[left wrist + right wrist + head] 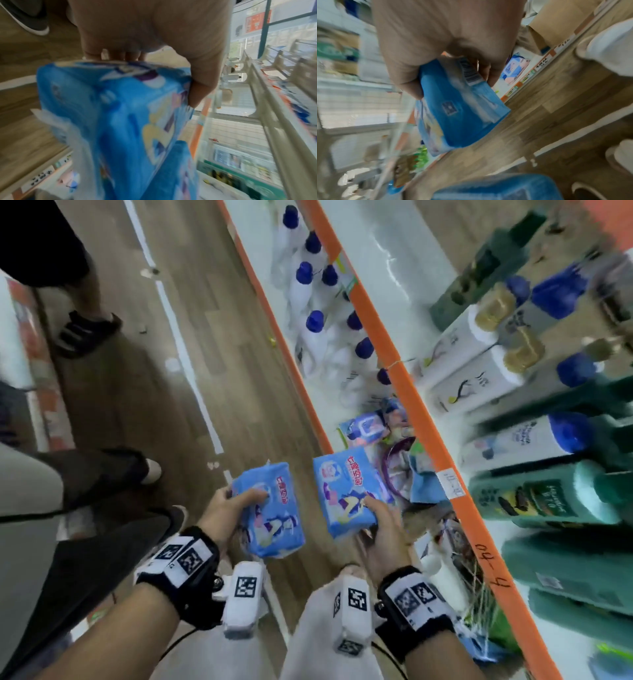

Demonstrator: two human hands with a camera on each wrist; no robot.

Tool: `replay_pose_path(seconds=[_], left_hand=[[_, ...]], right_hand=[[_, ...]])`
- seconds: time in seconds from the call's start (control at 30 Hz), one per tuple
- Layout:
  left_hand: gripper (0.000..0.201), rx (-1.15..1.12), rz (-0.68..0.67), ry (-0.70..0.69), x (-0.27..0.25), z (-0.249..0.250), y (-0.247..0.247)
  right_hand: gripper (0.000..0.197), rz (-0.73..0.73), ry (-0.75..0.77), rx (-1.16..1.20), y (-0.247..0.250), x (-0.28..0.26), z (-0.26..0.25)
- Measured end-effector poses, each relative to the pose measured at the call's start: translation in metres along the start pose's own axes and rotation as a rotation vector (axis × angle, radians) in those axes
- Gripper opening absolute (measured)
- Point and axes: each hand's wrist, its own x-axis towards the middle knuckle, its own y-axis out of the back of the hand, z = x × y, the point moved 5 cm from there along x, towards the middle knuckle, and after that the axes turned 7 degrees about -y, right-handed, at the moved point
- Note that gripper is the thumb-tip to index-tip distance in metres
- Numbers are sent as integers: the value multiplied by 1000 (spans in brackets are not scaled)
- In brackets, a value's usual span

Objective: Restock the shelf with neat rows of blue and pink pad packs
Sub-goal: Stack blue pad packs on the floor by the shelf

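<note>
blue pad pack (269, 510) gripped in left hand (224, 513), another blue pack (346, 493) in right hand (385, 530)

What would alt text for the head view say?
A person's left hand and right hand each grip a blue pad pack, left pack and right pack, above a wood floor beside an orange-edged shelf holding bottles.

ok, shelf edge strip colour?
Orange; the shelf edge strip shows best in the head view.
</note>
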Motion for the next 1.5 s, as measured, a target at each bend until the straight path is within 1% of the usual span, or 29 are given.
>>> replay_pose_path(seconds=[0.1, 0.13, 0.17, 0.23, 0.27, 0.3, 0.37, 0.4, 0.47, 0.57, 0.6, 0.63, 0.7, 0.77, 0.8, 0.87, 0.93, 1.0, 1.07, 1.1, 1.2, 1.3, 1.4, 1.5], left_hand=[[13, 82, 98, 13, 58, -43, 14], [9, 91, 138, 35, 78, -59, 18], [12, 90, 162, 52, 101, -77, 21], [36, 73, 195, 93, 145, -119, 24], [44, 61, 211, 107, 168, -140, 24], [41, 49, 219, 122, 192, -161, 25], [13, 47, 240, 154, 239, -204, 23], [3, 58, 236, 165, 260, -222, 20], [13, 99, 198, 159, 301, -256, 14], [9, 164, 175, 142, 356, -296, 10], [10, 168, 182, 137, 373, -306, 10], [15, 177, 187, 142, 390, -316, 10], [24, 189, 181, 148, 422, -334, 11], [23, 203, 222, 153, 449, -346, 16], [22, 248, 226, 150, 461, -350, 19], [30, 263, 244, 180, 482, -359, 22], [37, 282, 254, 196, 497, -369, 19], [48, 311, 177, 238, 505, -383, 6], [51, 265, 169, 279, 511, -394, -3], [50, 260, 175, 263, 514, -395, -5], [48, 324, 243, 156, 525, -385, -4], [40, 323, 248, 62, 531, -371, -7], [42, 345, 175, 70, 526, -368, -9], [47, 339, 124, 89, 517, -368, -8]], right_hand=[[30, 68, 3, -167, 8, 74, 22], [31, 77, -2, -197, 10, 101, 31], [35, 82, -5, -217, 12, 128, 40], [45, 103, 1, -314, 19, 181, 59], [50, 103, 17, -361, 23, 210, 67], [54, 97, 35, -395, 26, 236, 75], [57, 82, 66, -486, 33, 291, 89], [56, 81, 74, -535, 36, 315, 98], [53, 89, 85, -611, 41, 357, 113], [41, 80, 137, -734, 38, 412, 134], [35, 69, 149, -776, 35, 429, 142], [31, 62, 146, -805, 32, 445, 150], [32, 74, 143, -846, 27, 477, 165], [39, 107, 169, -845, 20, 505, 175], [43, 119, 188, -834, 16, 517, 178], [43, 155, 249, -867, 12, 539, 182], [39, 158, 284, -1024, 9, 554, 188], [42, 102, 306, -1197, 7, 562, 196], [49, 85, 301, -1289, 7, 565, 200], [54, 89, 283, -1324, 7, 566, 201], [61, 94, 231, -1415, 5, 568, 200], [63, 100, 221, -1438, 4, 563, 198], [66, 114, 224, -1470, 4, 561, 199], [71, 86, 190, -1484, 1, 562, 198]])
